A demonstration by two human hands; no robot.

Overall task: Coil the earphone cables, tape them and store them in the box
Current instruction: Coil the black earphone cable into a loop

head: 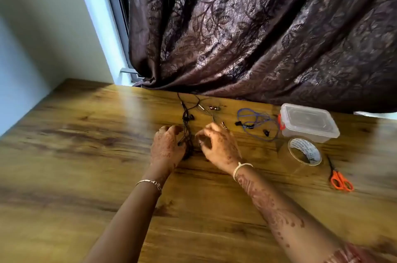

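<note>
- The black earphone cable (186, 125) lies mid-way across the bench (86, 155), trailing toward 12 o'clock. It is light, limp and tangle-prone, so it is best held by its gathered strands.
- The left hand (167, 149) has its fingers curled round that bunch.
- The right hand (217, 144) is at its 3 o'clock with fingers curled; I cannot tell if they pinch a strand.
- The box (309, 123) sits at 2 o'clock.

You face a dark brown curtain (257, 26) with a leaf pattern, hanging in heavy folds. Its lower edge rests on the far edge of the wooden tabletop (64, 133). Left of the curtain you see a grey window frame (115, 5), and further left a plain pale wall (43, 26). Below the curtain, light glosses the tabletop's grain.
</note>
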